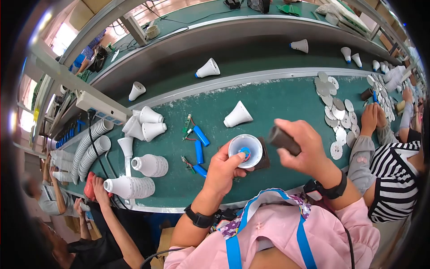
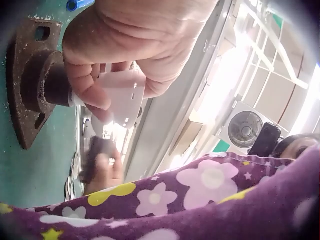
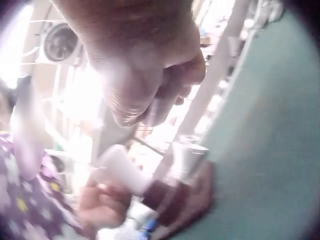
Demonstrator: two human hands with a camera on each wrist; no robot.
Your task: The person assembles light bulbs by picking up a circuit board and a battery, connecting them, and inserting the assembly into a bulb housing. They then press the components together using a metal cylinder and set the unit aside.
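Green bench top [image 1: 286, 99] in front of you, pale metal edging [image 1: 273, 79] along its 12 o'clock side. Beyond that, a dark green sunken strip [image 1: 255, 51], then another green bench [image 1: 201, 21] at 12. Metal frame [image 1: 96, 33] between your 10 and 11, bright window [image 1: 62, 39] at 10, pinkish floor [image 1: 134, 12] at 11. Left wrist view: white fan unit [image 2: 245, 128] at your 3, strong glare at 2.

The white cup [image 1: 254, 147] hides part of the brown stand [image 1: 265, 158] from above, and the stand (in the right wrist view) looks blurred.
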